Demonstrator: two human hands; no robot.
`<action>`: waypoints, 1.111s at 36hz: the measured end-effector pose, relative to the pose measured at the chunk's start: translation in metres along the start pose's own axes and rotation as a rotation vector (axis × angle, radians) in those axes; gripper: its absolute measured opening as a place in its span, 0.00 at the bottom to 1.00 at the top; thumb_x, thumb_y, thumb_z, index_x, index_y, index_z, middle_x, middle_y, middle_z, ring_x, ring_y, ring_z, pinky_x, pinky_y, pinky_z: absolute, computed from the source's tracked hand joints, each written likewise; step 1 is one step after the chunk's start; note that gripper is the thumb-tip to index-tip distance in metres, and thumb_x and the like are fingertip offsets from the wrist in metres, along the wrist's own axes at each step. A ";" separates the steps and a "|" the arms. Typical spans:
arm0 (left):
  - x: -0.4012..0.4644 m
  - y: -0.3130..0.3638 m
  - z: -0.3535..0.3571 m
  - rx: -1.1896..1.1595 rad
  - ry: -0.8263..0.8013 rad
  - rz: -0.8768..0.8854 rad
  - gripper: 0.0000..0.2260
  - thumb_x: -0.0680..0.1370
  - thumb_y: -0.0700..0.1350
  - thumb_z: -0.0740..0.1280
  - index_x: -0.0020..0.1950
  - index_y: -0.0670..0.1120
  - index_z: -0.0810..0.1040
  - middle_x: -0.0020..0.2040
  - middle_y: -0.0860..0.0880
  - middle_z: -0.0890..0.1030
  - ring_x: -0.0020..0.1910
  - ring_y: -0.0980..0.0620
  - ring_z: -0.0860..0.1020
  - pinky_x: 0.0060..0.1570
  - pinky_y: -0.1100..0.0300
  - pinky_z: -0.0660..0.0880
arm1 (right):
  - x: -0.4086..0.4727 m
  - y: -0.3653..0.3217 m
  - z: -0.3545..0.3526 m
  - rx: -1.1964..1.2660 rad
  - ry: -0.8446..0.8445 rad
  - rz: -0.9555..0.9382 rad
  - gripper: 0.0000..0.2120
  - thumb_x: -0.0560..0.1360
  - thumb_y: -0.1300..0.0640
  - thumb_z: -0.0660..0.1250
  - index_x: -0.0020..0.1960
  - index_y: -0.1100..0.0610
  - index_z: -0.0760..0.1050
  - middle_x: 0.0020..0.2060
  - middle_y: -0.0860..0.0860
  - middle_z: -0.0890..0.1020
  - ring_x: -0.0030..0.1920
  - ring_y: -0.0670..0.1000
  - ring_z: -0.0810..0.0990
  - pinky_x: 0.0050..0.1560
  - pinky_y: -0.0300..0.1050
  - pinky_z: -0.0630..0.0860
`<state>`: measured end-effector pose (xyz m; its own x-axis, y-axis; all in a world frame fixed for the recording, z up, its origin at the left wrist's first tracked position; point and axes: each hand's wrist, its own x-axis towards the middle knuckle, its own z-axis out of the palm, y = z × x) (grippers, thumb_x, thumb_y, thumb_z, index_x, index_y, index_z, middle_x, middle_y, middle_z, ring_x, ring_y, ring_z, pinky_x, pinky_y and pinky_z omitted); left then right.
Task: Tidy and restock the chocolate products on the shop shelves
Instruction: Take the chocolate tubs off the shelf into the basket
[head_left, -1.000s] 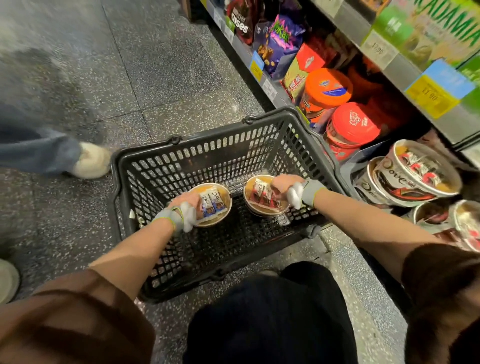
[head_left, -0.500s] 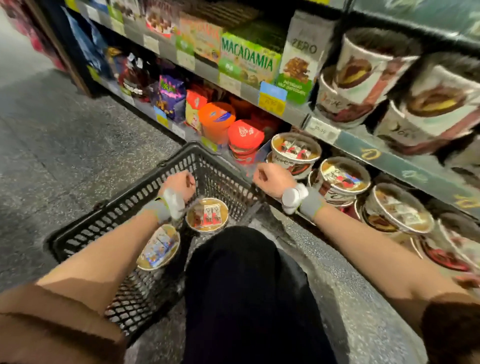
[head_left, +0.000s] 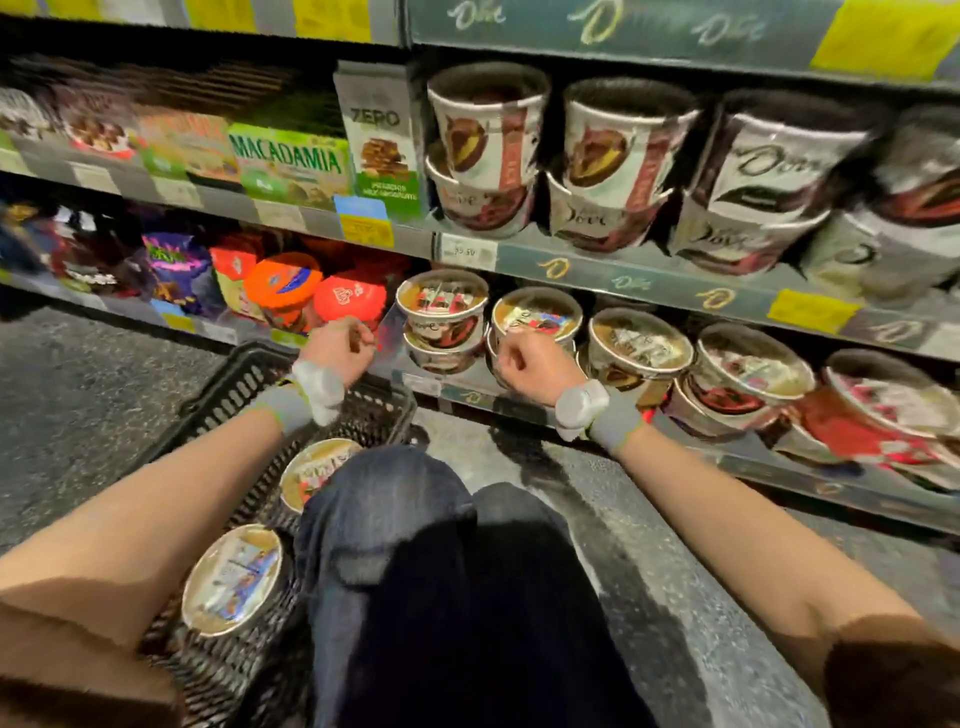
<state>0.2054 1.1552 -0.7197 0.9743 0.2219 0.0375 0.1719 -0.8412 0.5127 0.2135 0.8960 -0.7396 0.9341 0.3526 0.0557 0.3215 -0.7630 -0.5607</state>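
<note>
Both hands clenched, empty: left hand (head_left: 340, 343) now up at frame centre above basket (head_left: 228, 384); right hand (head_left: 527, 364) beside lower-shelf Dove tubs (head_left: 537, 317). Two tubs (head_left: 234, 579) remain in basket, lower left.

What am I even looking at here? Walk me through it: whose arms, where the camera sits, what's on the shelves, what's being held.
There is no robot. The one view comes from a camera worn on a person's head, looking down over their knees at a shop shelf. The left hand and right hand are both raised toward the lowest shelf with fingers curled, and neither holds anything. Each wrist wears a grey band with a white device. The shelves carry Dove chocolate tubs, more tubs stacked below, a green Macadamia box and orange-lidded tubs. On the floor at the left stands a black basket with two tubs: one near the knee, one closer to the camera.
</note>
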 end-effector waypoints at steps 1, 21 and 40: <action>0.002 0.004 0.001 0.002 -0.008 0.022 0.05 0.75 0.39 0.67 0.50 0.43 0.80 0.47 0.43 0.83 0.49 0.42 0.80 0.45 0.56 0.71 | -0.003 0.001 -0.002 -0.002 0.003 0.000 0.07 0.75 0.60 0.61 0.41 0.61 0.74 0.37 0.56 0.80 0.38 0.56 0.77 0.41 0.54 0.76; 0.064 0.104 -0.027 -0.018 0.239 0.469 0.36 0.72 0.47 0.73 0.74 0.42 0.59 0.70 0.42 0.65 0.69 0.43 0.66 0.66 0.50 0.66 | -0.012 0.028 -0.108 -0.303 0.817 -0.137 0.15 0.72 0.61 0.64 0.58 0.65 0.70 0.53 0.62 0.72 0.56 0.58 0.70 0.56 0.43 0.68; 0.090 0.163 -0.030 0.266 0.528 0.741 0.41 0.64 0.50 0.77 0.71 0.40 0.63 0.68 0.39 0.68 0.68 0.40 0.66 0.69 0.50 0.61 | 0.027 0.028 -0.160 -0.701 0.873 -0.266 0.36 0.68 0.64 0.70 0.72 0.67 0.60 0.68 0.66 0.67 0.70 0.61 0.62 0.71 0.52 0.59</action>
<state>0.3168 1.0522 -0.6072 0.6685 -0.2741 0.6913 -0.3729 -0.9279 -0.0073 0.2726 0.7973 -0.6217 0.5251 0.2616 0.8099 0.2847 -0.9508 0.1225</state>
